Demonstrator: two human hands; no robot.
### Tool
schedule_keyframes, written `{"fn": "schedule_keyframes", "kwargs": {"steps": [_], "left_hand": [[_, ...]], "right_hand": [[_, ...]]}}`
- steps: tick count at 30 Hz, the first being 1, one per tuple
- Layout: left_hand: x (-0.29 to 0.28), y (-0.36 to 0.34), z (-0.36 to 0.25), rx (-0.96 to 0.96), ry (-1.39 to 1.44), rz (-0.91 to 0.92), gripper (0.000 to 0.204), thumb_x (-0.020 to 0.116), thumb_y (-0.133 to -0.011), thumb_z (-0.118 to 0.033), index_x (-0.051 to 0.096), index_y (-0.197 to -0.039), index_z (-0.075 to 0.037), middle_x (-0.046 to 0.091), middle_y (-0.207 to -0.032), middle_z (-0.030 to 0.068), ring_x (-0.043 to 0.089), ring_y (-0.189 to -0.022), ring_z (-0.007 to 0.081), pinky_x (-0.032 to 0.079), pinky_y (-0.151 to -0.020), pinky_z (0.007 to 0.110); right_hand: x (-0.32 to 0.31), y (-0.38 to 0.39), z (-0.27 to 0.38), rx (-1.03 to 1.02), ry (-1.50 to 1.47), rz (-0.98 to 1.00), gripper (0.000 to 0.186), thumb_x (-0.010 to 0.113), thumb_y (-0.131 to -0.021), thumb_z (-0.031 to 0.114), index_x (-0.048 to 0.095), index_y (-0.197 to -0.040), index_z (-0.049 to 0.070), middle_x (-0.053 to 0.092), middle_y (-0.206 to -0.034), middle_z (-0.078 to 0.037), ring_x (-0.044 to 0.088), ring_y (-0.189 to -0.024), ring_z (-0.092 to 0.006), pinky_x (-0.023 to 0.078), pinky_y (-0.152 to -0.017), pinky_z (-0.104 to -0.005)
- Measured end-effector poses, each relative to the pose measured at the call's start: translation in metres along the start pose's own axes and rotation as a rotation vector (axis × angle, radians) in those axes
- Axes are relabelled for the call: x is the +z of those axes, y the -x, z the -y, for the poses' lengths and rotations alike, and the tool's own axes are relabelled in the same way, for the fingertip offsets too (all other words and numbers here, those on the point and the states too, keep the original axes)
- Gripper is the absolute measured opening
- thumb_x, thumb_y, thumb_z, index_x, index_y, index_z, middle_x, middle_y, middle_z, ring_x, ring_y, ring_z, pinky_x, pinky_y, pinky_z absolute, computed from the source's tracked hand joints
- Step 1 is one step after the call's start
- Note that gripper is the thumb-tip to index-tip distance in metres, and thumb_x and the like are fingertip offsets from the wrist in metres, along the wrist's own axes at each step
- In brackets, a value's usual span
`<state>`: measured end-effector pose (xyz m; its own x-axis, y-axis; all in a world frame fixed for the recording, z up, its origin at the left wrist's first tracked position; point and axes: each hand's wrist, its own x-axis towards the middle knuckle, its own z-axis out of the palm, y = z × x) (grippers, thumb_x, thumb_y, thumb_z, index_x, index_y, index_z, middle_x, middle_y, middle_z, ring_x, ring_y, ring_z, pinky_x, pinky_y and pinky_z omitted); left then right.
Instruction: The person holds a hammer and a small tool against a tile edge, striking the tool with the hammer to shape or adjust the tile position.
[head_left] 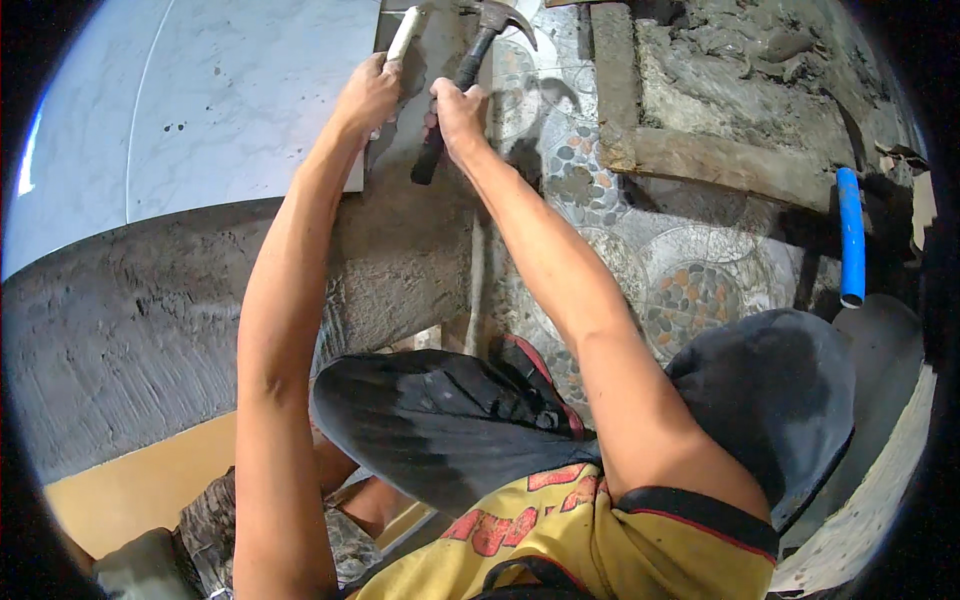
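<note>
My right hand [460,108] is wrapped round the dark handle of a claw hammer [497,15], whose metal head points away from me at the top of the view. Just to its left, my left hand [370,95] closes on a pale, stick-shaped piece [404,33]; its exact kind is unclear. That hand is at the edge of large white marbled tiles [240,90], and its fingertips are partly hidden. A grey mortar surface [400,240] lies below both hands.
A wooden frame [720,160] borders rough wet-looking mortar [740,80] at the far right. A blue pipe [851,235] stands near the right rim. Pebble-patterned floor tiles [690,295] lie between. Another person's camouflage clothing [210,515] shows at the lower left.
</note>
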<state>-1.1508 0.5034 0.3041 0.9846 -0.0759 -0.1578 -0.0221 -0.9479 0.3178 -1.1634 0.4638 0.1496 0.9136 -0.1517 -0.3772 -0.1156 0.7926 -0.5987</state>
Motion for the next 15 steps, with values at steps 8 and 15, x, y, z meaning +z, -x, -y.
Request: {"fn": "schedule_keyframes", "kwargs": {"steps": [8, 15], "left_hand": [[-0.011, 0.005, 0.003, -0.057, 0.111, 0.017, 0.043, 0.044, -0.1, -0.031, 0.056, -0.128, 0.001, 0.055, -0.075, 0.0041, 0.052, -0.063, 0.0135, 0.042, -0.056, 0.031], [0.007, -0.003, -0.026, -0.039, 0.251, 0.087, 0.038, 0.044, -0.101, -0.03, 0.058, -0.119, 0.001, 0.053, -0.074, 0.0019, 0.046, -0.058, 0.0121, 0.041, -0.054, 0.029]], "right_hand": [[0.018, 0.009, 0.005, -0.1, 0.107, -0.067, 0.018, 0.063, -0.077, 0.015, 0.056, -0.064, 0.004, 0.053, -0.055, -0.004, 0.051, -0.043, -0.0174, 0.043, -0.041, -0.0347], [-0.004, -0.027, -0.008, -0.151, 0.167, -0.285, 0.022, 0.063, -0.079, 0.016, 0.054, -0.063, 0.004, 0.051, -0.055, -0.003, 0.05, -0.044, -0.0174, 0.043, -0.041, -0.036]]}}
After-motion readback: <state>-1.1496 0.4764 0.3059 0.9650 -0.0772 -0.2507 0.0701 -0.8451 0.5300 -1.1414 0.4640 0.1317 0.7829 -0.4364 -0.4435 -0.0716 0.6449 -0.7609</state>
